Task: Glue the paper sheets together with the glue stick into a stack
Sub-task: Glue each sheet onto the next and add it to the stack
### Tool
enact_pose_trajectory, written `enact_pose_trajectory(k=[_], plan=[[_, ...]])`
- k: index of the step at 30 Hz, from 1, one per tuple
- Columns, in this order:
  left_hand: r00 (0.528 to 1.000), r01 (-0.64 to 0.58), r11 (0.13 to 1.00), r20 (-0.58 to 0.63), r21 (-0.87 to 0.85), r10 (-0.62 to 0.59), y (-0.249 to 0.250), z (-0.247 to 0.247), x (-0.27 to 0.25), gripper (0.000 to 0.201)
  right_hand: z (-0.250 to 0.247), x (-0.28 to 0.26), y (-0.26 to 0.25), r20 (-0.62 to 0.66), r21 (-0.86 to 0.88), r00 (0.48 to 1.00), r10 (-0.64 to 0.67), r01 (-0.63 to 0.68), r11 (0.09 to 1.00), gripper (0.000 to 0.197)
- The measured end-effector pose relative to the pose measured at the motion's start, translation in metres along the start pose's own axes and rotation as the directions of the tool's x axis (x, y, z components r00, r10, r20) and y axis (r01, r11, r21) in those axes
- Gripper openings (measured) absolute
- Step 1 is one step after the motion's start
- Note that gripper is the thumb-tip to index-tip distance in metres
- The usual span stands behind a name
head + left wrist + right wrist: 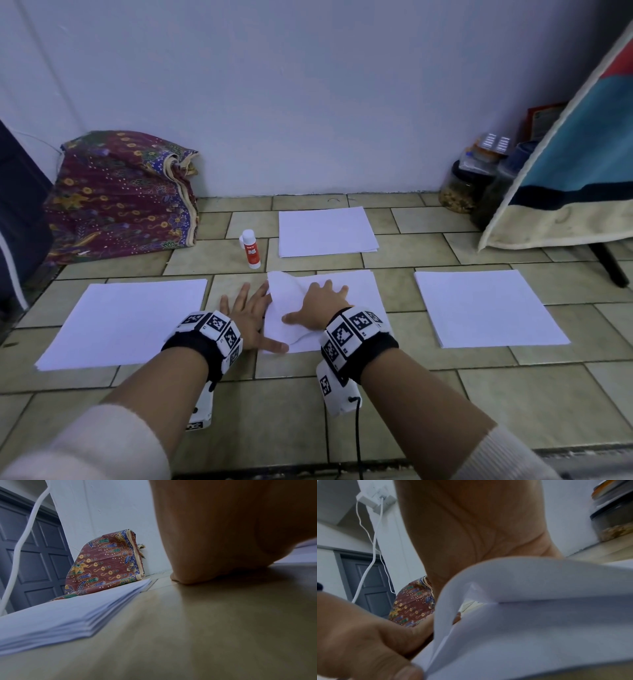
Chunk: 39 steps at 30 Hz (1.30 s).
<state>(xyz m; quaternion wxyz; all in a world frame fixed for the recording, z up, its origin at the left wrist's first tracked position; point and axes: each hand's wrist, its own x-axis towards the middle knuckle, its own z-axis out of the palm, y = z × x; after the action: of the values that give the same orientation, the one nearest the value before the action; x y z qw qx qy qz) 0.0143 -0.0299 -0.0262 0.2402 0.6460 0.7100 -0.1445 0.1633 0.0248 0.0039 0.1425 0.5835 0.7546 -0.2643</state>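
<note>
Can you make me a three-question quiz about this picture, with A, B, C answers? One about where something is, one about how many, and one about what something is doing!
1. Where is the glue stick?
A. in the right hand
B. standing on the floor, left of the far paper pile
C. on the patterned cloth

2. How many paper piles lie on the floor?
A. two
B. four
C. six

3. What is the top sheet of the middle pile doing?
A. lying flat
B. curling up at its left side
C. torn in half

Answers:
1 B, it stands upright beside that pile.
2 B, left, middle, right and far piles.
3 B, it bends up between the left hand and right hand.
</note>
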Motion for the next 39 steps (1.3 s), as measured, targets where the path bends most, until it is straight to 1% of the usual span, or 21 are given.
enact_pose_trajectory(k=[1, 5, 9, 11, 16, 22, 26, 30, 39], plan=[[1.0, -0.001, 1.0, 0.0, -0.003, 0.001, 0.0, 0.0, 0.0, 0.144, 0.002, 0.0, 0.0, 0.012, -0.006, 1.0, 0.003, -0.003, 1.0, 0.095], [1.0, -0.004, 1.0, -0.002, -0.012, 0.004, 0.0, 0.0, 0.001, 0.144, 0.006, -0.009, -0.001, 0.008, 0.062, 0.999, 0.05, -0.05, 0.997, 0.089], [1.0, 0.0, 1.0, -0.001, -0.01, 0.0, 0.0, 0.0, 0.0, 0.138, 0.008, -0.012, -0.003, 0.005, 0.069, 0.997, 0.078, -0.078, 0.995, 0.086], [1.0, 0.004, 1.0, 0.001, -0.005, -0.004, 0.0, 0.0, 0.0, 0.132, 0.008, -0.012, -0.005, 0.017, 0.068, 0.995, 0.095, -0.096, 0.993, 0.083], [1.0, 0.011, 1.0, -0.006, 0.001, -0.011, 0.001, -0.001, -0.003, 0.116, 0.007, -0.015, -0.01, 0.032, 0.068, 0.988, 0.153, -0.155, 0.986, 0.083], [1.0, 0.006, 1.0, -0.003, 0.003, -0.006, 0.0, 0.001, -0.001, 0.117, 0.005, -0.016, -0.012, 0.042, 0.066, 0.985, 0.168, -0.17, 0.983, 0.084], [1.0, 0.002, 1.0, 0.009, 0.011, -0.003, -0.001, 0.001, 0.0, 0.124, 0.002, -0.016, -0.014, 0.048, 0.067, 0.986, 0.158, -0.161, 0.985, 0.084], [1.0, 0.008, 1.0, -0.005, 0.016, -0.008, 0.001, 0.001, -0.001, 0.116, 0.002, -0.015, -0.014, 0.045, 0.074, 0.988, 0.147, -0.15, 0.986, 0.084], [1.0, 0.017, 1.0, -0.001, 0.017, -0.017, 0.002, -0.001, -0.003, 0.115, 0.004, -0.013, -0.015, 0.039, 0.074, 0.986, 0.159, -0.162, 0.984, 0.084]])
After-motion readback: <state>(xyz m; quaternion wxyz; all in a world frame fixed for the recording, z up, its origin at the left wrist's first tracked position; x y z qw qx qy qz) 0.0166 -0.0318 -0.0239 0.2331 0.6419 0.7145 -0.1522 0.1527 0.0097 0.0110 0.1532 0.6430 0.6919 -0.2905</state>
